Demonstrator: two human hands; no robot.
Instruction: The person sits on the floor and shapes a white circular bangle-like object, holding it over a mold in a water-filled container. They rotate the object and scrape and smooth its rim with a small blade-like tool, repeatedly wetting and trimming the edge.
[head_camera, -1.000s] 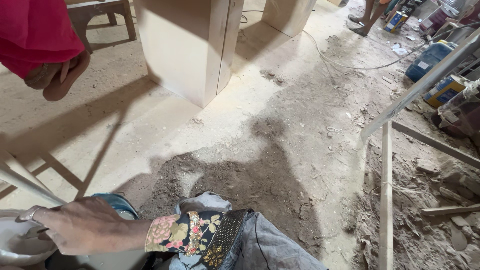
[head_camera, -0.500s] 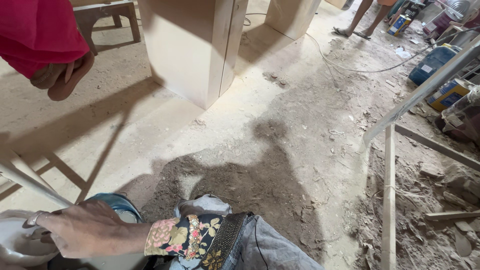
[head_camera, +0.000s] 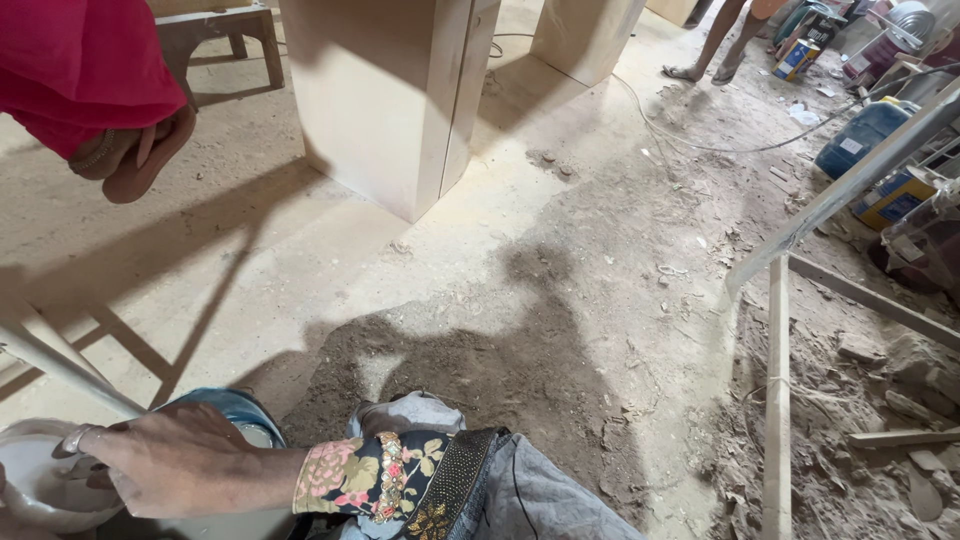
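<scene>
Since the earlier frames my view has swung a little: the hand (head_camera: 165, 462) has slid toward the lower left corner and the white bowl (head_camera: 40, 480) now sits further under it. I cannot say for certain which of my hands it is; it comes in from the right, in an embroidered floral cuff (head_camera: 375, 478), so I take it for my right. Its fingers curl down over the bowl's rim, and a ring (head_camera: 78, 438) shows on one of them. Whether they actually pinch the rim or only rest on it I cannot tell. My other hand does not show.

Just behind the hand lies a blue tub (head_camera: 235, 408), its rim touching the wrist side. Past the knuckles a pale slat (head_camera: 60, 365) runs off diagonally. Under the forearm is grey cloth (head_camera: 540, 495), over dusty ground darkened by shadow.

Well away up ahead stands a plywood cabinet (head_camera: 385, 100). Far above the hand, another person's red garment (head_camera: 75, 65) hangs over a sandalled foot (head_camera: 135, 155). Off beyond the cuff side lie a wooden batten (head_camera: 777, 400) and rubble (head_camera: 880, 400).
</scene>
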